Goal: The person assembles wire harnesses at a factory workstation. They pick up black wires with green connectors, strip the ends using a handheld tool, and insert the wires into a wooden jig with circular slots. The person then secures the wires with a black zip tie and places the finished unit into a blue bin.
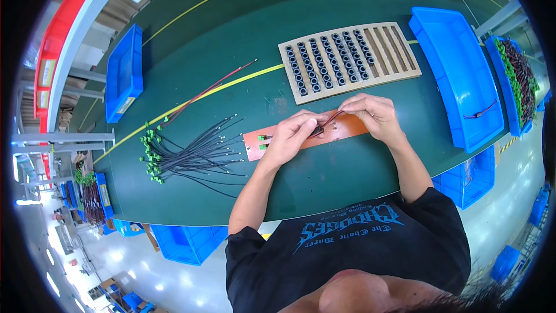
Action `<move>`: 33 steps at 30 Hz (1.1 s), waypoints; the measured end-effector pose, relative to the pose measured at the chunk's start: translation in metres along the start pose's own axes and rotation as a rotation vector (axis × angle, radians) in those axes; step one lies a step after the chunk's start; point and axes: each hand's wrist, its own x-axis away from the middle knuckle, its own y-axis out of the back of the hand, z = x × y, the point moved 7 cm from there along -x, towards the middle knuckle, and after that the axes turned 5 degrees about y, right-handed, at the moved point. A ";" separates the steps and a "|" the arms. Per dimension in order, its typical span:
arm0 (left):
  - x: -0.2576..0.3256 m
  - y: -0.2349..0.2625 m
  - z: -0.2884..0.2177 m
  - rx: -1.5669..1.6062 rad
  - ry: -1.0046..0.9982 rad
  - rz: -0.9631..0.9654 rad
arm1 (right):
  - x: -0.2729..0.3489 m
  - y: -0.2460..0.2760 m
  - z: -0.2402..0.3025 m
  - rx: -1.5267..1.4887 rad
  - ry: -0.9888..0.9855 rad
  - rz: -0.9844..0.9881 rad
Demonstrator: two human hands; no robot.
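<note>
Sitting near the L end of your green table, a blue tray is well apart from your hands. Next to the R comes a heap of green connectors, w/ black wires fanning out from it to the R, many w/ pale tips. From the heap's top, a red wire runs up & R, close to the table's yellow line. R of the fan, an orange strip lies in front of you, w/ 2 green connectors at its L end. Your L hand is over the strip, thumb & index together, clamped on a black piece, partly hidden. From there the red-and-black wire you're handling spans to your R hand, over the strip; R thumb & index tips are pinched on it. Can't tell if your other R fingers touch it. Just beyond your hands, reaching farther R, a wooden rack holds rows of round black parts. Then a big blue tray w/ 1 small wired piece inside; far R, a blue bin full of green connectors & dark-red wires.
</note>
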 end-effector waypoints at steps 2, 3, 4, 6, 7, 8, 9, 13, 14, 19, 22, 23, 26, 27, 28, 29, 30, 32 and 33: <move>-0.010 -0.007 -0.006 -0.116 -0.047 0.029 | 0.000 -0.002 0.000 -0.054 -0.013 -0.023; -0.014 -0.007 -0.005 -0.103 -0.029 0.027 | 0.003 -0.003 0.000 -0.077 -0.045 -0.048; -0.014 -0.007 -0.002 -0.090 -0.011 0.025 | 0.004 -0.005 0.001 -0.101 -0.077 -0.073; -0.014 -0.008 0.006 -0.082 -0.010 -0.014 | 0.006 -0.013 0.004 -0.237 -0.200 -0.146; -0.014 -0.007 0.008 -0.064 -0.024 -0.024 | 0.007 -0.015 0.003 -0.307 -0.259 -0.182; -0.012 -0.008 0.008 -0.041 -0.032 -0.037 | 0.011 -0.018 0.002 -0.276 -0.303 -0.152; -0.011 -0.008 0.008 -0.018 -0.041 -0.051 | 0.011 -0.019 0.003 -0.220 -0.284 -0.109; -0.012 -0.011 0.013 -0.002 -0.035 -0.046 | 0.017 -0.024 -0.010 -0.124 -0.265 -0.075; -0.011 -0.011 0.013 0.010 -0.029 -0.045 | 0.019 -0.025 -0.011 -0.140 -0.295 -0.083; -0.011 -0.011 0.013 0.042 -0.028 -0.036 | 0.020 -0.027 -0.014 -0.182 -0.356 -0.080; -0.011 -0.012 0.011 0.042 -0.013 -0.019 | 0.021 -0.028 -0.014 -0.186 -0.368 -0.068; -0.011 -0.012 0.010 0.044 -0.023 -0.015 | 0.021 -0.028 -0.014 -0.194 -0.372 -0.071; -0.011 -0.011 0.012 0.009 -0.003 -0.003 | 0.021 -0.030 -0.013 -0.221 -0.399 -0.063; -0.010 -0.010 0.013 -0.010 0.011 -0.001 | 0.021 -0.031 -0.013 -0.232 -0.410 -0.056; -0.011 -0.007 0.011 -0.063 -0.038 -0.015 | 0.022 -0.032 -0.016 -0.227 -0.430 -0.050; -0.014 -0.006 0.007 -0.116 -0.085 -0.030 | 0.023 -0.033 -0.020 -0.223 -0.451 -0.043; -0.014 -0.005 0.003 -0.169 -0.132 -0.045 | 0.024 -0.034 -0.022 -0.220 -0.471 -0.036; -0.007 0.002 -0.010 -0.099 -0.150 -0.195 | 0.025 -0.032 -0.021 -0.182 -0.478 -0.043; -0.003 0.005 -0.016 -0.065 -0.160 -0.267 | 0.025 -0.031 -0.021 -0.162 -0.480 -0.049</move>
